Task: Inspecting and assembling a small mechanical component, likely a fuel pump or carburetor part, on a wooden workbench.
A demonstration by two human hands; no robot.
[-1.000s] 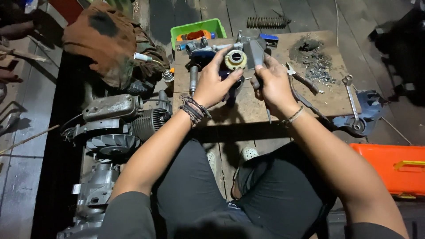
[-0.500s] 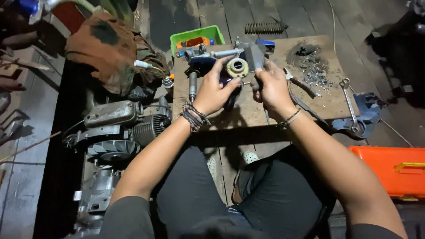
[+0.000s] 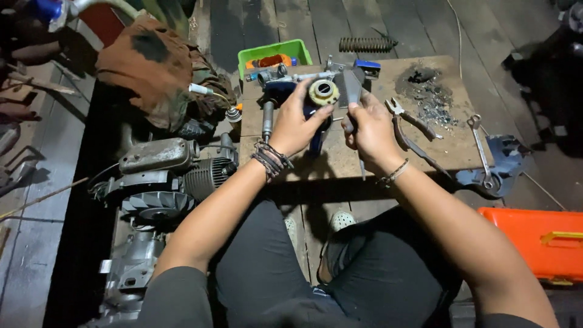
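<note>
Two bare hands work over a low wooden board (image 3: 340, 164) set on dark floor planks. The left hand (image 3: 296, 124) curls its fingers around a dark blue machine part topped by a round yellowish ring (image 3: 323, 92), gripping it firmly above the board. The right hand (image 3: 369, 127) closes in a fist around a thin metal tool (image 3: 352, 91) whose flat grey head rests against that ring; its lower shaft pokes out below the fist.

On the board lie one pair of pliers (image 3: 405, 115), one wrench (image 3: 480, 146) and one heap of dark grit (image 3: 428, 91). One green plastic tray (image 3: 273, 51) with orange contents sits at the far edge, one coil spring (image 3: 364, 44) beyond it. One grey engine (image 3: 161, 182) stands to the left on the floor, one orange case (image 3: 537, 243) to the right, one brown cloth (image 3: 152, 67) at upper left.

Compared with half a second ago, both hands keep their grip and place; the view has shifted only slightly.
</note>
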